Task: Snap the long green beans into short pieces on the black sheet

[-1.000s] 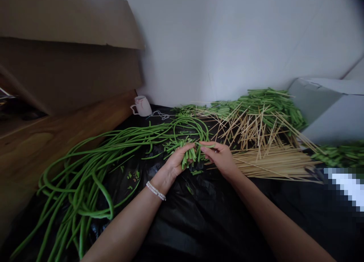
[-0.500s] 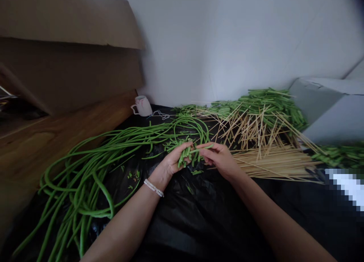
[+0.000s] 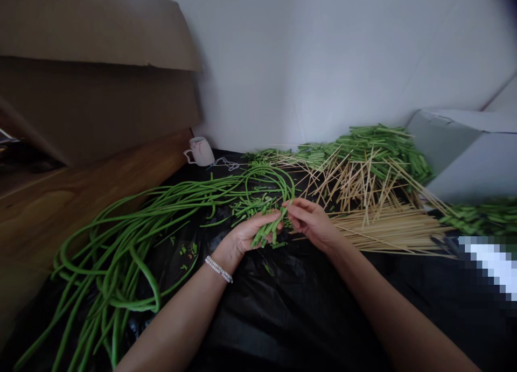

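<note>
My left hand [image 3: 247, 233], with a white beaded bracelet at the wrist, is closed around a small bunch of cut long bean pieces [image 3: 265, 235]. Close by on the right, my right hand [image 3: 313, 222] pinches the upper end of a bean piece that slants up from the bunch. Its fingertips partly hide that end. Behind my hands lie more short bean pieces [image 3: 251, 206] on a black plastic sheet [image 3: 283, 313]. Uncut long beans [image 3: 141, 213] spread in a tangled heap to the left.
Bamboo skewers [image 3: 379, 229] lie right of my hands, with a criss-crossed pile [image 3: 365, 183] behind. Stacked cut beans [image 3: 388, 146] rest against a white box [image 3: 456, 151]. A mug [image 3: 201, 152] stands near a cardboard box [image 3: 105, 108]. A pixelated patch covers the right edge.
The bean piece by my right fingers has gone from lying nearly level to slanting against the bunch. My right hand has tilted slightly, and my left hand sits a little lower.
</note>
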Demonstrator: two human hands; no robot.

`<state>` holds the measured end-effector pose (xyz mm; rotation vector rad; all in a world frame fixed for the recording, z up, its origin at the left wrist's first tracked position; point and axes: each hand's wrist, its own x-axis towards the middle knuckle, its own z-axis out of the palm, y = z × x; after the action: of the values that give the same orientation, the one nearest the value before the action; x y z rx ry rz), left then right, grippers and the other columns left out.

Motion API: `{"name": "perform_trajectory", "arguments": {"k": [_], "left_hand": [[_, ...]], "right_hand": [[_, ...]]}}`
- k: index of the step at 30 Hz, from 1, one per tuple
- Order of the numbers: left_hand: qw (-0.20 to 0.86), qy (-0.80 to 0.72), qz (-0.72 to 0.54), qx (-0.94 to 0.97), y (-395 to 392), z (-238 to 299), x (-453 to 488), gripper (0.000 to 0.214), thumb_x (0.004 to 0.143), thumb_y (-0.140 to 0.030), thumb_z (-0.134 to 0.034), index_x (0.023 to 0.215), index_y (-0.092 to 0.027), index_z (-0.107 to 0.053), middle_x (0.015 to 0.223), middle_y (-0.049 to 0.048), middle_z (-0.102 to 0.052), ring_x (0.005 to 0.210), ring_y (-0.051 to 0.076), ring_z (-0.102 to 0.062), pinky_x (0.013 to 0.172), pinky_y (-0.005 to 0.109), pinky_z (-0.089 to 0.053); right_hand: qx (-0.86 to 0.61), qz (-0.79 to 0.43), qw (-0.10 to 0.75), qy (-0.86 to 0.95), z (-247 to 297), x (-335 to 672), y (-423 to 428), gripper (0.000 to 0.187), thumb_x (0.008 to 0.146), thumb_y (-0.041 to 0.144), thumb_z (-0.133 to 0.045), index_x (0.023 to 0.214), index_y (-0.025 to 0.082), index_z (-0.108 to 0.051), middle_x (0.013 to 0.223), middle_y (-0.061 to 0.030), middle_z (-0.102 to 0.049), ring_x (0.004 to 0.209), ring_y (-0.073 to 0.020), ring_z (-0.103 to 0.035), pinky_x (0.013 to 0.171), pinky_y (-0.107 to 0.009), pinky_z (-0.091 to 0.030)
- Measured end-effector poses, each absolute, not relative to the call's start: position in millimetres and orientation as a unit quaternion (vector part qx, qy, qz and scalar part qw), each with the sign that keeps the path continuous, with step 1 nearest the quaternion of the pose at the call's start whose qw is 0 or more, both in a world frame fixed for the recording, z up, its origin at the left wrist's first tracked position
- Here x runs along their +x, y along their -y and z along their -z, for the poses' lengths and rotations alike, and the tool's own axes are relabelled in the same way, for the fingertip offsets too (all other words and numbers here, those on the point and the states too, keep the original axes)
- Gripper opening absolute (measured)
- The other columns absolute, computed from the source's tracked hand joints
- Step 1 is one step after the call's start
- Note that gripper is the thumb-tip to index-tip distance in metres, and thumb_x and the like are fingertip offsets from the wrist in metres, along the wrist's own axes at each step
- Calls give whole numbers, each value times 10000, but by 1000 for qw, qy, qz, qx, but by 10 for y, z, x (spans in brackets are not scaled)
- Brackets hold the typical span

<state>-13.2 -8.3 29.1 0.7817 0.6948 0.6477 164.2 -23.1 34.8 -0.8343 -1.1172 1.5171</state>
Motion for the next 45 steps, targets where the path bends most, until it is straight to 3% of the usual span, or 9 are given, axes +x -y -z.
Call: {"name": "perform_trajectory", "arguments": {"k": [6,11,17,21,26,32,39,42,45], "left_hand": [[787,-320,-283,445,126,-338,-121,362,664,-403,-813,816,-120,-646,631,6,-598,442,62,-507,395,168,-368],[786,-321,-265,458,140,-336,-133,377,643,-385,-827,851,-130,-643,654,12,-630,481,78,-549,419,168,-405],[793,-316,-241,462,108,-311,-146,425,631,-430,-830,869,-117,-668,661,11,-641,457,71,-532,408,176,-408],[792,-319,-238,463,109,-309,-147,364,610,-388,-848,758,-109,-666,631,12,-635,454,73,-535,411,180,-397],[772,-356,-312,423,104,-255,-79,262,644,-287,-833,757,-107,-679,644,11,-647,481,74,-565,459,179,-433],[767,-375,-428,297,-27,-263,-95,152,745,-203,-745,723,-111,-626,624,0,-626,446,59,-536,386,155,-372],[817,-304,-460,170,-97,-326,-220,114,830,-180,-653,763,-131,-575,661,-13,-601,449,49,-509,331,140,-324],[828,-293,-455,144,-102,-295,-211,116,846,-187,-642,779,-120,-574,674,-7,-600,470,53,-523,359,141,-362],[830,-288,-463,116,-111,-289,-210,116,884,-174,-589,784,-117,-572,681,7,-606,481,60,-526,404,153,-415]], "right_hand": [[-340,-643,532,434,-381,1711,198,230,694,406,-767,751,197,-689,648,29,-598,476,-55,-416,437,-221,-283],[-343,-663,481,460,-391,1731,219,237,719,409,-749,796,188,-708,516,57,-507,442,-52,-375,433,-213,-266],[-337,-674,427,500,-358,1720,246,261,710,412,-764,703,176,-654,473,70,-464,434,-46,-358,428,-203,-250],[-355,-627,419,552,-375,1705,248,264,728,428,-740,720,177,-657,547,32,-576,444,-55,-404,422,-204,-277],[-420,-497,455,608,-396,1676,219,228,745,406,-700,700,186,-656,557,16,-611,462,-86,-461,452,-229,-369],[-436,-451,478,615,-311,1573,245,217,792,409,-639,755,196,-659,633,7,-621,514,-110,-535,504,-249,-439],[-390,-519,309,695,-436,1653,311,259,806,423,-633,747,177,-692,534,35,-557,439,-73,-448,442,-211,-337],[-437,-458,367,681,-389,1698,239,274,841,426,-581,774,183,-689,589,18,-589,496,-101,-497,480,-231,-372],[-474,-294,431,710,-261,1701,163,184,864,320,-553,844,198,-690,789,-34,-680,712,-163,-604,654,-284,-456]]}}
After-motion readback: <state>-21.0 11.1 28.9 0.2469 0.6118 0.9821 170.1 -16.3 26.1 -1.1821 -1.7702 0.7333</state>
